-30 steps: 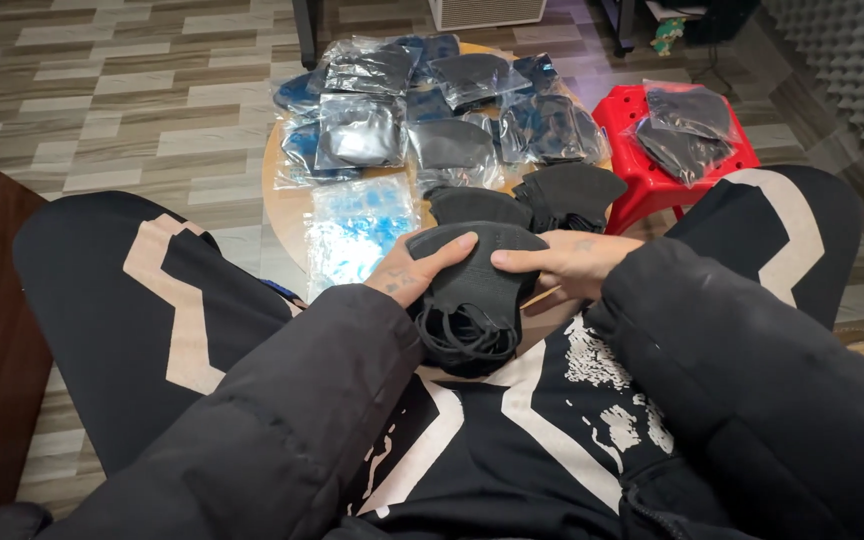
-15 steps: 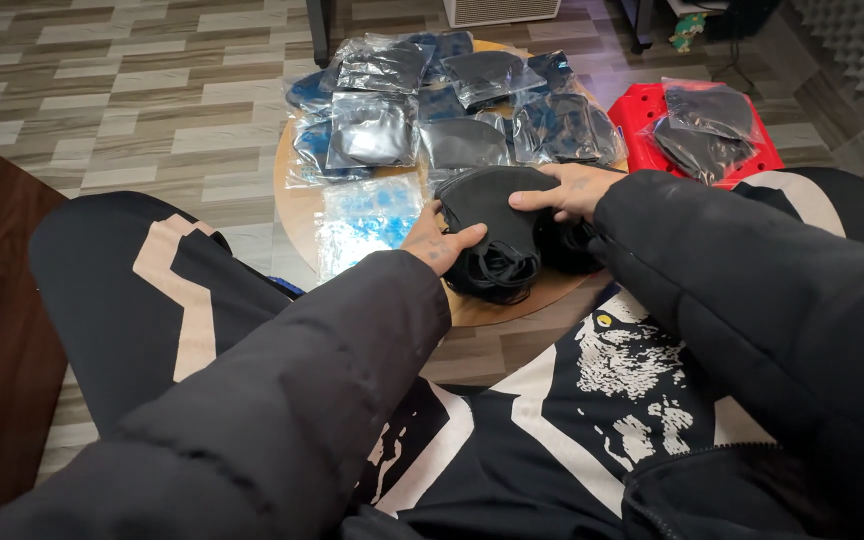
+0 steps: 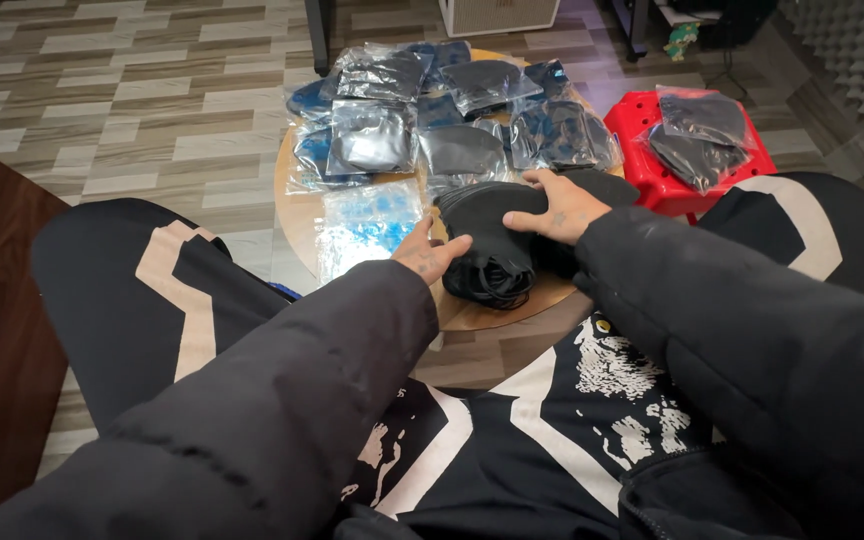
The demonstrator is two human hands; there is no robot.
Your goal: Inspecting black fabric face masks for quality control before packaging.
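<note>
A stack of black face masks with dangling ear loops lies at the near edge of a small round wooden table. My left hand grips the stack's left side, thumb on top. My right hand lies flat on top of the stack, fingers spread and pressing down. Both arms are in black sleeves.
Several clear bags of black masks cover the far half of the table. A bag of blue masks lies left of the stack. A red stool at the right bears another bag of masks. My knees flank the table.
The stack of masks and both hands have moved away from my lap onto the table's near edge. The right hand has shifted onto the top of the stack.
</note>
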